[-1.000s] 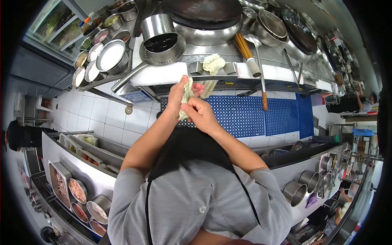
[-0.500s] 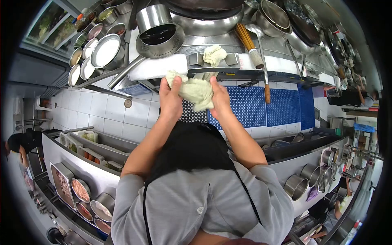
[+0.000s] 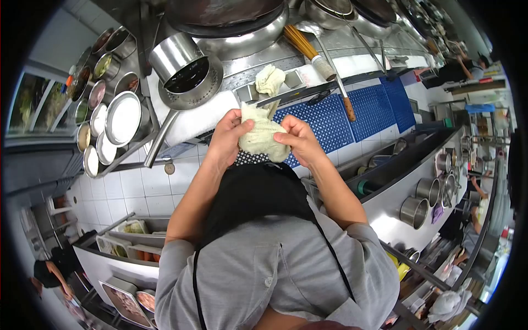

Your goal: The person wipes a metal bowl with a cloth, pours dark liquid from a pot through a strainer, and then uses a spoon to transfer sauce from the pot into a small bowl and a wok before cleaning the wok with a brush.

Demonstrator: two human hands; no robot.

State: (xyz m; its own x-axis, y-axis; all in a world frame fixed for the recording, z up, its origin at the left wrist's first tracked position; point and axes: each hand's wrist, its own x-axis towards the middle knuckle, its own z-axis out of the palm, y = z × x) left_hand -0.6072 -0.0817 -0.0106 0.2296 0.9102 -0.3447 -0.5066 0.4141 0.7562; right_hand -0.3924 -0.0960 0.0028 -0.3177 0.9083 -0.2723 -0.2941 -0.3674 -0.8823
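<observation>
A pale, crumpled cloth (image 3: 260, 136) hangs between my two hands, in front of the stove's edge. My left hand (image 3: 226, 136) pinches its left side, thumb on top. On the right side, my right hand (image 3: 300, 142) grips the cloth between thumb and curled fingers. Just beyond them, a second pale cloth (image 3: 270, 80) lies bunched on the stove's front rail, between two small metal blocks. Part of the held cloth's far edge is hard to make out against the rail.
A strainer (image 3: 190, 91) with a steel pot (image 3: 177, 58) on it sits at the far left of the stove. A bamboo brush (image 3: 316, 55) and a wooden-handled ladle (image 3: 341, 88) lie to the right. Blue mats (image 3: 335, 124) cover the floor. People stand at the edges.
My view has turned, so the stove items appear shifted left. My right hand's fingers have curled in and taken a pinch on the cloth, which now hangs more spread out.
</observation>
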